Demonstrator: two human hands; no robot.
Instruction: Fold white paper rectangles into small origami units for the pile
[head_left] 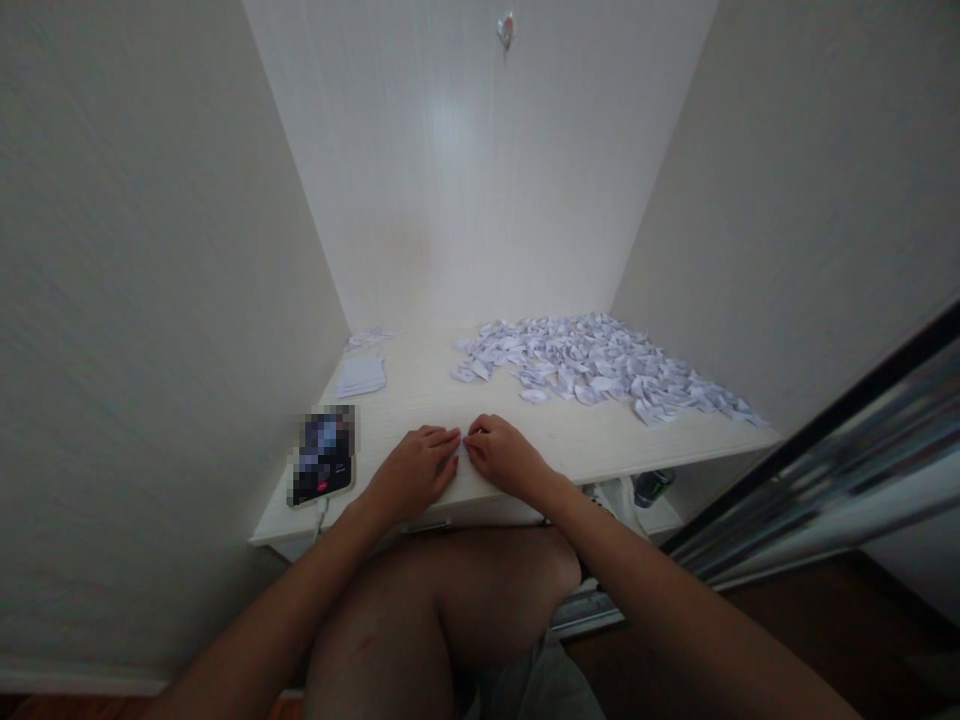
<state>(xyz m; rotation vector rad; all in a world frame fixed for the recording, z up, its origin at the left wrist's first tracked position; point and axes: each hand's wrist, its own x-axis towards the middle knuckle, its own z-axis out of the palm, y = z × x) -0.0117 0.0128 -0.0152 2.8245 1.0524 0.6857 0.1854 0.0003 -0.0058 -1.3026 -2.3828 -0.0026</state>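
Observation:
My left hand and my right hand meet over the front part of the white desk, fingertips almost touching. Between them shows a small bit of white paper, mostly hidden by the fingers. The left fingers are pressed together on its left side. On the right side, my right thumb and fingers are bent in a pinch on it. Beyond my right hand spreads a wide heap of small folded white paper pieces. A stack of flat white paper lies at the back left.
A phone with a charging cable lies at the desk's left edge. Thin paper scraps sit in the back left corner. Walls enclose three sides. Under the desktop at right is a dark can on a shelf.

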